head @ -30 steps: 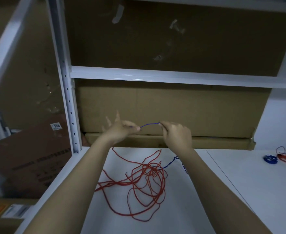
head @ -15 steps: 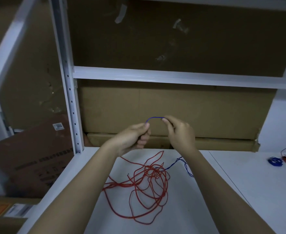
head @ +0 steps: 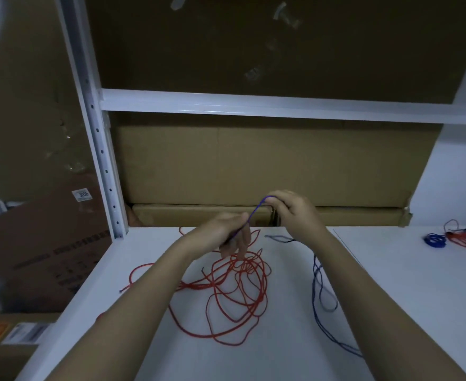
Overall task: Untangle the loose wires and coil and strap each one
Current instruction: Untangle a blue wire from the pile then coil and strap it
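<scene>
Both hands are pinching the blue wire (head: 254,214) above the white shelf (head: 391,284). The left hand (head: 220,233) is gripping it low and near the person; the right hand (head: 295,213) is holding the bend higher and farther back, so the short held span is slanting up and to the right. The wire's slack is trailing down beside the right forearm. The tangled red wire (head: 234,292) is lying directly below the left hand. A carton label (head: 82,194) is reading "3055".

Blue wire pulled into a steeper loop

The right hand (head: 297,215) has risen and the left hand (head: 223,233) has dropped, so the blue wire (head: 253,215) between them now slants; more blue wire lies loose on the table (head: 391,270).
</scene>
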The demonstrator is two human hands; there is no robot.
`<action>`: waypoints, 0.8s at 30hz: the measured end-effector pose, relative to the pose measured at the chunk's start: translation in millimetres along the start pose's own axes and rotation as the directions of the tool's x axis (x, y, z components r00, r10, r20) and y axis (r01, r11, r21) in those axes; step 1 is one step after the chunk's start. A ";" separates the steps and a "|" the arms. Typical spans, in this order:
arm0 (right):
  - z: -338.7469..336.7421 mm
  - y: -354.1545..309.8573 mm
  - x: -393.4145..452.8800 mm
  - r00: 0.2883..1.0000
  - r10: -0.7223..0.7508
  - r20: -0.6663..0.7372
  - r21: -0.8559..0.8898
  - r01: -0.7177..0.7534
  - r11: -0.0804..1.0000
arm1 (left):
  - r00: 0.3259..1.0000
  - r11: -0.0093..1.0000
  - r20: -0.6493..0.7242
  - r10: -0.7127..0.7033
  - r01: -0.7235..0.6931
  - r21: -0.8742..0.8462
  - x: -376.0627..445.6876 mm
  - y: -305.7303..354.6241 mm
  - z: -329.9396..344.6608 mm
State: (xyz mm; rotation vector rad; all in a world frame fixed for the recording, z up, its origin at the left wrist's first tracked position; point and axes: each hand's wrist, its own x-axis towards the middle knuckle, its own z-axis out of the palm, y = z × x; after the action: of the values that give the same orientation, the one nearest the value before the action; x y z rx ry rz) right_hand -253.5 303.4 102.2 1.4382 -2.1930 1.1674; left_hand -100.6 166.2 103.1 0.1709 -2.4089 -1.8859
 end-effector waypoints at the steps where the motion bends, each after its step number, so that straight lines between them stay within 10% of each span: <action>1: 4.5 1.2 -1.2 0.992 0.071 0.102 0.027 -0.074 0.997 | 0.997 0.965 0.072 0.036 -0.016 -0.261 -2.2 3.3 2.1; 5: 45.5 -10.4 -35.1 0.867 0.046 0.497 0.006 -0.057 0.998 | 0.935 0.758 -0.267 0.235 -0.348 -0.552 26.8 22.2 3.3; 8: 48.4 -14.6 -58.2 0.906 -0.114 0.408 -0.097 0.168 0.981 | 0.848 0.952 -0.476 0.232 -0.298 -0.067 39.2 12.5 -0.4; 10: 31.7 -14.2 -55.5 0.952 -0.194 0.239 -0.105 0.224 0.969 | 0.883 0.910 -0.406 0.233 -0.051 0.411 31.3 -9.8 -5.8; 12: 13.3 -9.5 -39.6 0.976 -0.185 0.112 -0.142 0.200 0.969 | 0.957 0.859 -0.260 0.130 0.022 0.512 18.1 -24.9 -5.1; 18: 38.8 -0.4 -27.5 0.929 0.004 0.369 -0.118 0.043 0.992 | 0.975 0.949 0.007 0.222 -0.214 -0.231 -3.4 0.1 10.4; 24: 62.7 12.0 -51.9 0.941 0.048 0.336 -0.162 0.007 0.987 | 0.878 0.659 -0.477 0.041 -0.383 -0.648 18.0 1.7 -6.9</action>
State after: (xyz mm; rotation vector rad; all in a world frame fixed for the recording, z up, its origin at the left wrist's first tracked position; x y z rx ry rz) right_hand -227.1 292.3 25.0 1.6498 -2.4666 0.7687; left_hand -117.7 157.5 106.3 0.1931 -1.1958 -2.2247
